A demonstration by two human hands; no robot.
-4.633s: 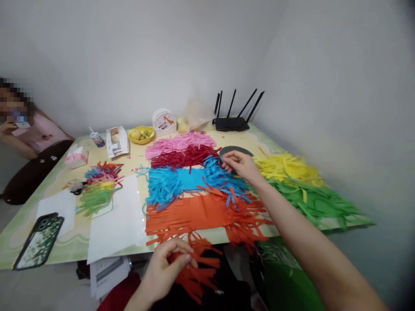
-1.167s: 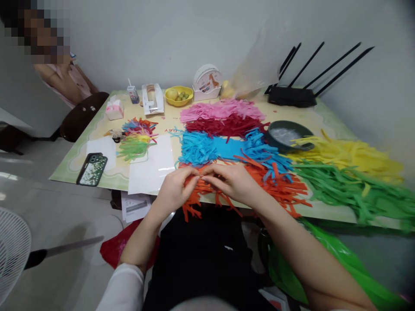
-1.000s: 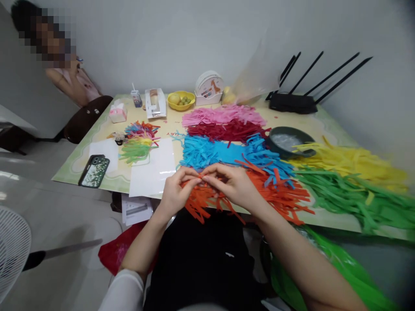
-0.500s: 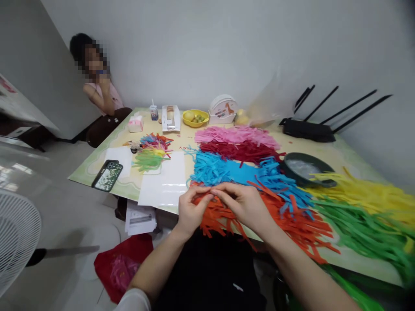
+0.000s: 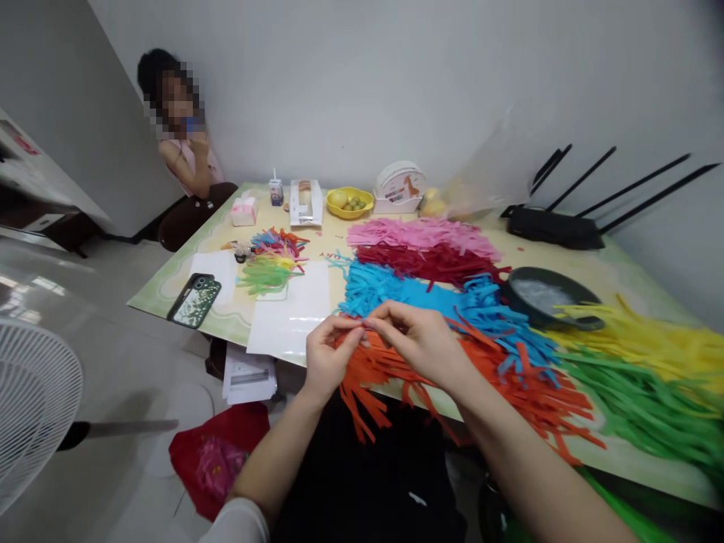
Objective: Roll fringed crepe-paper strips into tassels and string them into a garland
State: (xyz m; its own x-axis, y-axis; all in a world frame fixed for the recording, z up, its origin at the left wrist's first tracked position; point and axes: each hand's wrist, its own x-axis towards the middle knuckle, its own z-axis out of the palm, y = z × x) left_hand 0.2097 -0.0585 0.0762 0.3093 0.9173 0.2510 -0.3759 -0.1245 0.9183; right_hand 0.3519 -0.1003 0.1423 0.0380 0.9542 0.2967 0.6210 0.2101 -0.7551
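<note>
While the white fan (image 5: 31, 415) stands on the floor at far left, with a red bag (image 5: 249, 422) near it, the phone (image 5: 194, 300) lies by the left edge of the worktop (image 5: 170, 280). Next come a small heap of mixed strips (image 5: 271, 264) and a white sheet (image 5: 311, 302).

Right of the sheet, the left hand (image 5: 331, 358) hangs over the near edge, fingers curled and drawn to a pinch. The right hand (image 5: 421, 339) meets it fingertip to fingertip in the same pose. Both are at the orange fringe (image 5: 385, 369), though I cannot make out whether a strip sits between the tips.

This fringe lies at the near edge, partly hidden by the hands and right arm, some strips drooping over the side. It looks light, limp and soft, like thin felt; it should fold easily and hardly slip, but its strips may tangle, or tear at their roots if tugged. Single strips are best taken near the ends, the whole piece by its uncut middle.

Behind it lie the blue fringe (image 5: 435, 292), the red (image 5: 424, 262) and the pink (image 5: 421, 234); rightward, a dark bowl (image 5: 521, 305), then yellow strips (image 5: 650, 343) and green strips (image 5: 633, 403).
</note>
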